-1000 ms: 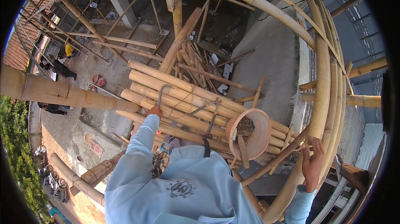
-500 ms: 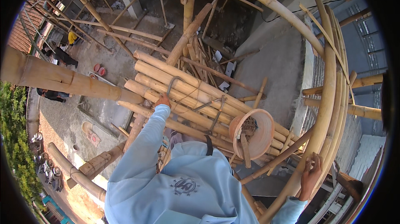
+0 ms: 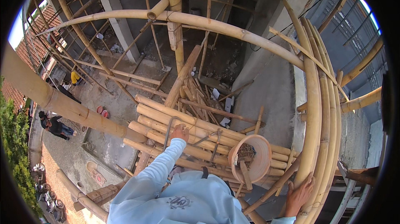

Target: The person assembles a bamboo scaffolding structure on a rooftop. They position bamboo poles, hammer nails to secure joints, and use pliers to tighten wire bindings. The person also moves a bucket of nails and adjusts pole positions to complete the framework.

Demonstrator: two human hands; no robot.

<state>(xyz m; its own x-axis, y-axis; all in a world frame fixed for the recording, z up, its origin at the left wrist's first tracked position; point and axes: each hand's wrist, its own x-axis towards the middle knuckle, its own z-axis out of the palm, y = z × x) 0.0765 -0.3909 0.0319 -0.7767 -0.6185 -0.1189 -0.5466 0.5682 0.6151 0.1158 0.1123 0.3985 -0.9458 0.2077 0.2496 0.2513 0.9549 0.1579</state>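
My left hand (image 3: 180,132) rests on a platform of bamboo poles (image 3: 225,134), fingers bent over them and apart. Just left of it lies a bent metal rod (image 3: 168,132), seemingly free of the hand. Two more bent rods lie to the right, one of them a dark metal rod (image 3: 216,145). On the curved bamboo bundle (image 3: 314,115) at the right, my right hand (image 3: 299,195) lies with its fingers spread. Between the hands, a worn orange bucket (image 3: 262,153) sits tilted on the poles, holding tangled ties (image 3: 246,152) and a wooden piece (image 3: 246,174).
A thick bamboo pole (image 3: 75,107) crosses from the left, and an arched pole (image 3: 233,30) spans ahead. Far below are people (image 3: 58,128), red buckets (image 3: 102,111) and parked motorcycles (image 3: 50,199). A concrete wall (image 3: 271,74) rises beyond the platform.
My left hand has moved right, off the bent rod, onto the poles; the rod now shows at greater length. My right hand has gone from curled to flat on the bundle. The view has tilted up.
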